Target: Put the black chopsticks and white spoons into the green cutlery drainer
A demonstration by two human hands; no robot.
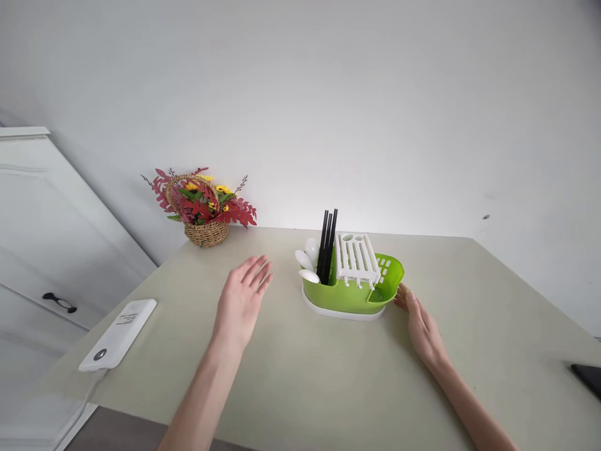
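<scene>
A green utensil holder [338,298] with a white base stands on the table, right of centre. Several black chopsticks [327,247] rise from its left compartment, beside three white spoons [308,259] that lean outward to the left. A white slotted rack [359,258] with small hooks covers its middle. My right hand [422,326] is at the holder's right end, fingers stretched and partly hidden behind it; whether they touch it I cannot tell. My left hand [243,297] hovers over the table to the left of the holder, fingers extended, holding nothing.
A wicker basket [206,233] of red and yellow flowers sits at the back left, against the wall. A white flat device [119,335] with a cable lies at the left edge. A dark object [588,378] is at the right edge. A white cabinet [47,250] borders the table's left side.
</scene>
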